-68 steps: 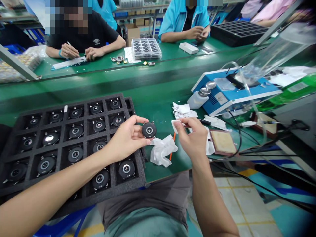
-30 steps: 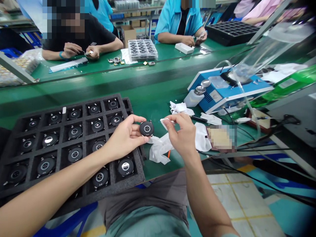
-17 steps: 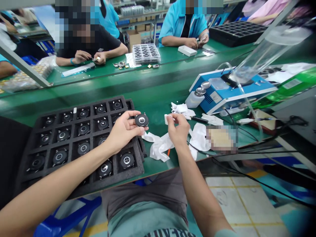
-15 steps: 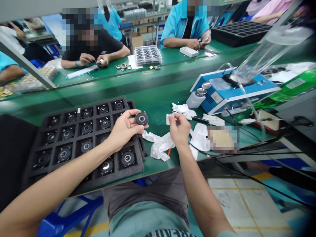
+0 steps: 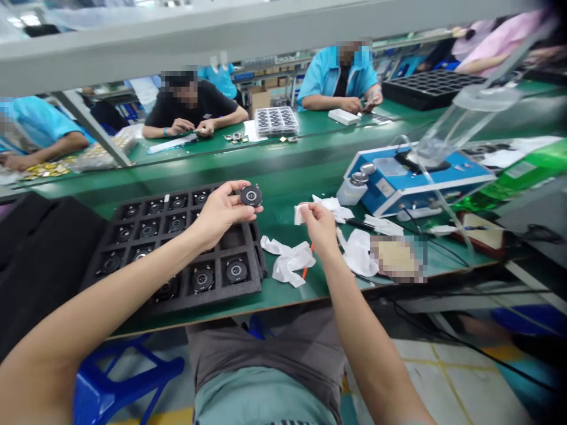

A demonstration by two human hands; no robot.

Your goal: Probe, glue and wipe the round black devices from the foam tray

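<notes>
Between its thumb and fingers, my left hand (image 5: 224, 212) holds a round black watch case (image 5: 251, 196), its sensor side showing, above the right edge of a foam tray (image 5: 239, 291). Several similar watch cases sit in the tray's compartments. My right hand (image 5: 319, 224) pinches a small folded white cloth (image 5: 300, 213) a short way to the right of the watch case, not touching it. Crumpled white cloths (image 5: 292, 262) lie on the green table (image 5: 283, 183) below and beside my right hand.
At the right stand a white pump bottle (image 5: 352, 190), a blue machine (image 5: 385, 189) with a clear tube, and a green bottle (image 5: 518, 177). Cables run along the table edge. Black foam (image 5: 48, 248) is at the left. People work across the table near a clear box (image 5: 277, 121).
The camera view has tilted up and turned slightly left, bringing more of the overhead beam into sight. Both hands keep their holds, with the watch case and the cloth still apart.
</notes>
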